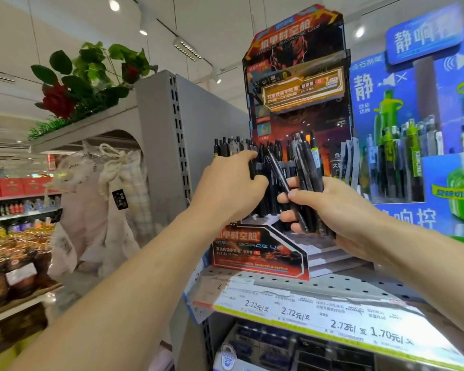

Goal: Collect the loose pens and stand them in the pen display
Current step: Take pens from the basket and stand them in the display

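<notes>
Person is standing at a store shelf (332, 287), both arms reaching up to a red-and-black cardboard pen display (298, 103). Right hand (343, 210) is gripping a bundle of black pens (308, 167), fingers curled round the barrels, thumb pressing across the front; bundle is pointing up, just in front of the display's lower right part. One pen from the bundle (277, 172) is tilting left toward the other hand. Left hand (233, 188) is reaching into the rows of black pens already standing in the display (273, 151), fingers bent over their tops, thumb underneath; cannot tell whether it is actually pinching one. Blue-green display (418, 103) is standing just right of the pen display. Price tags (319, 319) are running along the shelf edge below. Artificial rose (58, 100) is sitting on top of the grey rack to the left.
</notes>
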